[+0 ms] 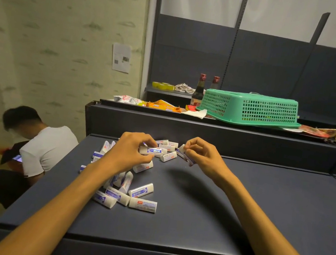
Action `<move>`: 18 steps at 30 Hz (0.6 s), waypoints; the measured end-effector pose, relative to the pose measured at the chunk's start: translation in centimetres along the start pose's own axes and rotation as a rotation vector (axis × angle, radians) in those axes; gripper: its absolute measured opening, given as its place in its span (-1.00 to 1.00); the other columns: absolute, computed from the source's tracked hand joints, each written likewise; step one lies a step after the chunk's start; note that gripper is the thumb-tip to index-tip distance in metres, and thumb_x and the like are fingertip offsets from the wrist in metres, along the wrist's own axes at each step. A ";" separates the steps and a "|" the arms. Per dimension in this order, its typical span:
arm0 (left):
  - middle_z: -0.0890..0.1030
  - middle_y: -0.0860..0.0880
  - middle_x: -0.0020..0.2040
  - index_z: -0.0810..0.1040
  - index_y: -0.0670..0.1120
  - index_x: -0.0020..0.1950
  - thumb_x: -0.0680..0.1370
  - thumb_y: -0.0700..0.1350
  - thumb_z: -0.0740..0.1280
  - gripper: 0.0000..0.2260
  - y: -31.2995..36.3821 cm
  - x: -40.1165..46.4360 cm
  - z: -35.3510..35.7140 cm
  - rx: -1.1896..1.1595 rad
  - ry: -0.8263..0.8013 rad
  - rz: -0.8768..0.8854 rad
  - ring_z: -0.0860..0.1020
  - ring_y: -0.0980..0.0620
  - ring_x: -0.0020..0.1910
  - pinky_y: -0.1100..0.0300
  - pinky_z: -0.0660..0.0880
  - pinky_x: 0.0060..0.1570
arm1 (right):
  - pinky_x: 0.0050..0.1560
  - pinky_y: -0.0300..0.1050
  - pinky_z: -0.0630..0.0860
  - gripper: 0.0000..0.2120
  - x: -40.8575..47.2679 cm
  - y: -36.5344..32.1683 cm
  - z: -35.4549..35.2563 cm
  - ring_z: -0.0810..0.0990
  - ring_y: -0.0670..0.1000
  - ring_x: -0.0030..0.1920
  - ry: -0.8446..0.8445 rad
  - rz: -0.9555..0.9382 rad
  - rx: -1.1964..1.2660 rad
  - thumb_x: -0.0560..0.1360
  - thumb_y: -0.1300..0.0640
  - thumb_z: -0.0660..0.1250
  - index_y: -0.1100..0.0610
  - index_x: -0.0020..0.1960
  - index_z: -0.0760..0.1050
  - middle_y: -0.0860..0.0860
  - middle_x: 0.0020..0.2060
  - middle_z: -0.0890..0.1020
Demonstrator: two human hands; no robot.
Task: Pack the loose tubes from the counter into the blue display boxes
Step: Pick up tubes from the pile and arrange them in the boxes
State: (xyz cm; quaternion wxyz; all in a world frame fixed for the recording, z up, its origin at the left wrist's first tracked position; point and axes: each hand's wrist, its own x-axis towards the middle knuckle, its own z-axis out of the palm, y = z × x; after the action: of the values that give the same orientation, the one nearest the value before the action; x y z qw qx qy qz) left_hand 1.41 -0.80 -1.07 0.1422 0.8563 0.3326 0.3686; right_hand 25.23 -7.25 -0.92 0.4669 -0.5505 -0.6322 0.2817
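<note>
Counter (238,202) lies bare right of the scattered tubes (132,193).

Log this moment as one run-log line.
left hand: grips tube | right hand: pinches tubes | loose tubes: scattered on counter | blue boxes: not visible

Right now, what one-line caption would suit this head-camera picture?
Both hands, left hand and right hand, each grip white tubes from a scattered pile on a dark counter.
</note>
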 end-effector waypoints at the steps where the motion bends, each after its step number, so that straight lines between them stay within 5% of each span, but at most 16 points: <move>1: 0.65 0.04 -0.01 0.65 -0.03 0.04 0.41 -0.18 0.50 -0.77 0.1 0.0 0.0 -0.003 0.002 0.006 0.59 0.14 -0.07 0.34 0.54 -0.09 | -0.16 -0.19 0.57 -0.93 -0.1 0.0 -0.1 0.63 0.00 -0.09 -0.004 -0.008 -0.003 0.58 0.24 0.28 0.11 0.01 0.52 0.07 -0.01 0.65; 7: 0.65 0.05 -0.02 0.65 -0.02 0.04 0.41 -0.18 0.50 -0.78 0.2 0.1 0.0 -0.010 -0.004 0.018 0.59 0.14 -0.08 0.33 0.55 -0.10 | -0.07 -0.20 0.58 -0.74 -0.2 -0.1 -0.4 0.64 0.00 0.01 -0.040 0.006 -0.043 0.42 0.28 0.48 0.07 0.04 0.52 0.00 0.01 0.66; 18: 0.66 0.04 -0.05 0.66 -0.10 0.02 0.37 -0.28 0.46 -0.76 1.4 0.5 1.6 -0.025 0.016 0.127 0.59 0.13 -0.07 0.43 0.47 -0.04 | -0.02 -0.36 0.55 -0.70 -2.4 0.4 -2.2 0.60 -0.19 -0.03 0.023 -0.099 -0.445 0.45 0.22 0.46 -0.05 0.08 0.50 -0.11 0.03 0.61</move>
State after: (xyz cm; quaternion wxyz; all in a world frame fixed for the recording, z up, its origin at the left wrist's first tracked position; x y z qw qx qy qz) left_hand 3.41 -1.49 -1.25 0.1267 0.8709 0.2738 0.3879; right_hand 27.26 -9.84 -1.07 0.3545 -0.6113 -0.6997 0.1057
